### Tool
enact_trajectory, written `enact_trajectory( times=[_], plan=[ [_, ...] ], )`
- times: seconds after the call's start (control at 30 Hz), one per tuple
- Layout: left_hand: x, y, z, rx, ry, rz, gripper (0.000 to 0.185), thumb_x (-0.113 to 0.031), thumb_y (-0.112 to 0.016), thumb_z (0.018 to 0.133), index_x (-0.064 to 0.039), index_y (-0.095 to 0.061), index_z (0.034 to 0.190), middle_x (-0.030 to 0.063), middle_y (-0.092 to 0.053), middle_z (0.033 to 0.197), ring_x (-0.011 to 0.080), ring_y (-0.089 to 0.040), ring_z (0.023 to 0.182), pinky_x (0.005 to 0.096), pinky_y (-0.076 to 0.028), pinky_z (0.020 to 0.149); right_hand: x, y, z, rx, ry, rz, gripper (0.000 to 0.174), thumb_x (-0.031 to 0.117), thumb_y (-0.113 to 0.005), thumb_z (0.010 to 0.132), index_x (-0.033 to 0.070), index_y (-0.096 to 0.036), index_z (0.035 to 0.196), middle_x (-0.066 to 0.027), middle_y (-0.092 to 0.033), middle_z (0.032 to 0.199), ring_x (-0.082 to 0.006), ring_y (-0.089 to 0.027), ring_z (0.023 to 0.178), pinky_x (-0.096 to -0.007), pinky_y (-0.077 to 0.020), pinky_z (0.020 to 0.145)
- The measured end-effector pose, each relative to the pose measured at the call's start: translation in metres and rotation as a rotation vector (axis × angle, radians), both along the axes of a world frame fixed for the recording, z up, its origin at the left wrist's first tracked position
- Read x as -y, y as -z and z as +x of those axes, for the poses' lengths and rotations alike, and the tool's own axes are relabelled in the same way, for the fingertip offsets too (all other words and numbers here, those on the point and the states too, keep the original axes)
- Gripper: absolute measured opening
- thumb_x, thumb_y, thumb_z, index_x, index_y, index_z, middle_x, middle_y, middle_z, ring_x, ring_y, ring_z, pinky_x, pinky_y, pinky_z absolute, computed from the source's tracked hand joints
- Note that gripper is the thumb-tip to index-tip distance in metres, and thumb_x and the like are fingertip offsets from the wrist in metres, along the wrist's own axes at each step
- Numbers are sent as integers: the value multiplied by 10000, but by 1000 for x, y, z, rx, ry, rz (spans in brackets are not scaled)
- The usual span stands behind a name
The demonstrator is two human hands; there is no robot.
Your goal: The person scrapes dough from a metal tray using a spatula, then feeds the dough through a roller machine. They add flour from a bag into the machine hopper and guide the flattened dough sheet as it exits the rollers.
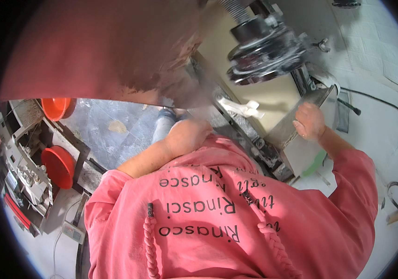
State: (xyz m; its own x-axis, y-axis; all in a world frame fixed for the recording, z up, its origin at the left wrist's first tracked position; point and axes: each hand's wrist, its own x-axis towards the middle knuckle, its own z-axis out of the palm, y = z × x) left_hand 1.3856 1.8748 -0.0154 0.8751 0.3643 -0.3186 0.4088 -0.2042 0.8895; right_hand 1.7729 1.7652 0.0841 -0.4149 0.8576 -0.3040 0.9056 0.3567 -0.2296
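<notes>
My left hand (190, 134), blurred, is at the front of my pink hoodie (199, 209) near its hem. Its fingers are partly hidden, and I cannot tell whether they grip the cloth. On the other side, my right hand (308, 120) is curled into a fist over the upper edge of a grey metal box (301, 143). Nothing shows between its fingers. Between my hands lies a pale, bone-shaped piece (242, 106) beside a dusty metal rail (240, 130). Above it hangs a black round machine head (265, 52) streaked with white powder.
A large blurred pinkish-brown surface (97, 52) close to the camera hides the upper left. Red basins (57, 167) and dusty machine parts (28, 171) stand at left. A black cable (383, 97) runs along the white wall (377, 52). The grey floor (115, 146) bears a pale patch.
</notes>
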Motion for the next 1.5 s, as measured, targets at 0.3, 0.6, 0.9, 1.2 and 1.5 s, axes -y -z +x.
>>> enact_trajectory(
  times=[0.3, 0.6, 0.9, 1.2, 1.5],
  plan=[
    [-42, -24, 58, -85, -394, -333, 243, -162, -565, 943, 0, -613, 1117, 73, -652, 978, 169, -622, 919, 303, -507, 811, -145, 72, 30, -420, 798, -265, 261, 266, -571, 895, 23, -602, 805, -190, -636, 775, -364, -629, 794, -448, -476, 683],
    [-81, 16, 138, 5, -1289, -987, 166, -146, -601, 895, -59, -523, 1014, 62, -547, 989, 188, -537, 892, 331, -441, 830, -259, 198, 49, -433, 861, 246, 431, 371, -636, 827, -9, -634, 1031, -237, -650, 972, -378, -624, 928, -418, -479, 791],
    [-103, 74, 172, -29, -1691, -859, 311, -275, -581, 907, -81, -542, 1147, 87, -587, 1069, 223, -585, 933, 390, -494, 766, -293, 220, 48, -654, 1052, -96, 346, 286, -653, 826, 12, -644, 1036, -131, -666, 942, -238, -621, 844, -364, -484, 740],
    [-95, 77, 163, -124, -1548, -951, 264, -228, -561, 926, -94, -530, 1151, 80, -593, 1048, 239, -607, 925, 402, -523, 761, -281, 202, 59, -331, 774, -224, 407, 345, -627, 823, 1, -662, 1037, -199, -680, 975, -347, -648, 938, -428, -508, 779],
    [-107, 80, 164, -76, -1653, -915, 189, -197, -562, 918, -60, -563, 1049, 89, -616, 1016, 216, -627, 872, 353, -522, 680, -278, 157, 51, -694, 1044, -485, 605, 400, -656, 818, -16, -556, 1245, -171, -588, 1218, -285, -578, 1096, -410, -470, 873]
  ],
)
